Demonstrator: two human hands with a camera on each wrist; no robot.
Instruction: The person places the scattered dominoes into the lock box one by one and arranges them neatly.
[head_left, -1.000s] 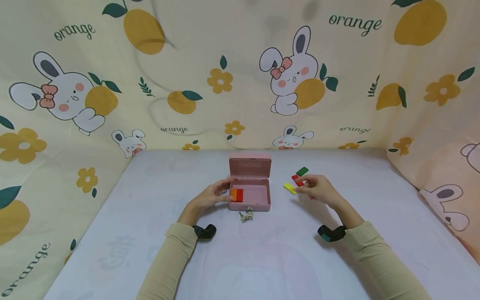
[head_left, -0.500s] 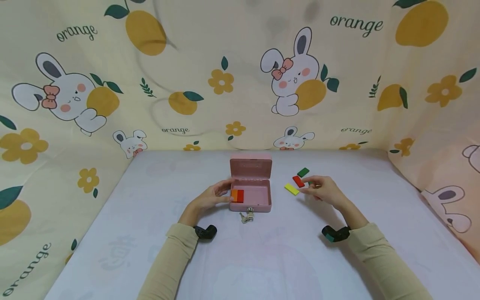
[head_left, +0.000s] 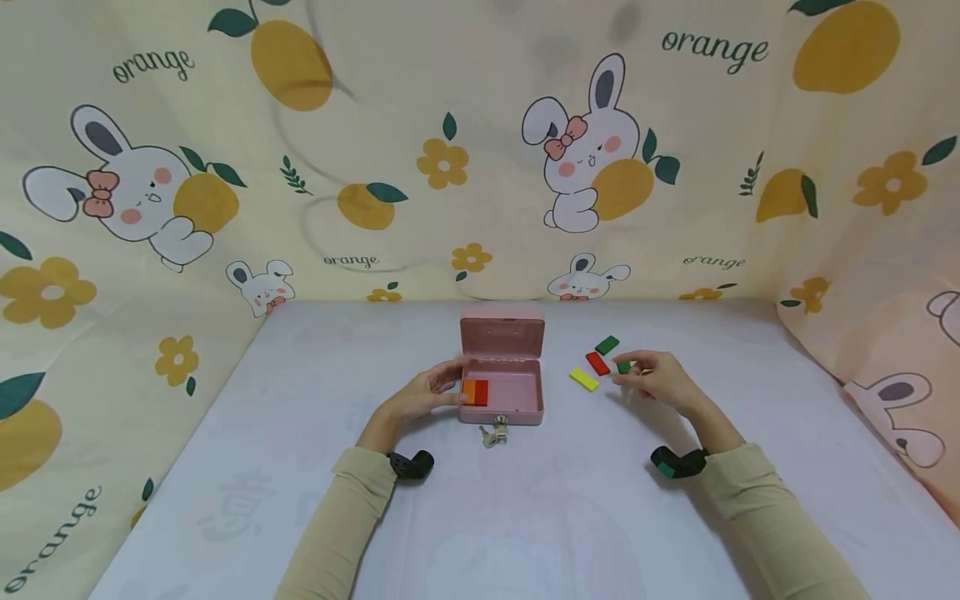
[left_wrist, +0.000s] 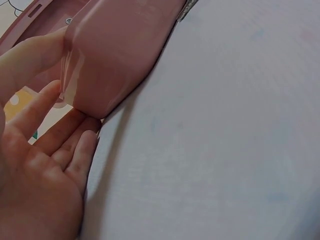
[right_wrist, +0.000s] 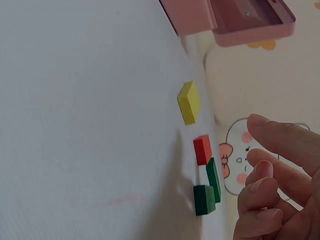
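Observation:
The pink metal box (head_left: 533, 392) stands with its lid up, an orange block (head_left: 468, 392) and a red block (head_left: 482, 392) side by side at its left inside. My left hand (head_left: 420, 394) grips the box's left side; in the left wrist view the hand (left_wrist: 45, 165) has its thumb at the rim and fingers against the wall. Right of the box lie a yellow block (head_left: 583, 379), a red block (head_left: 597, 362) and a green block (head_left: 607, 344). My right hand (head_left: 663, 382) hovers by another green block (head_left: 623, 367), its fingers (right_wrist: 262, 175) apart and holding nothing.
A small lock with keys (head_left: 495, 431) hangs at the front of the box. The white tabletop (head_left: 480, 517) reaches back to a printed cloth (head_left: 480, 208) with rabbits and oranges. A black wrist device (head_left: 678, 462) is on the right wrist, another (head_left: 411, 465) on the left.
My right hand has moved right, from beside the yellow and red blocks to the nearer green block, which its fingers had covered. My left hand has stayed on the box.

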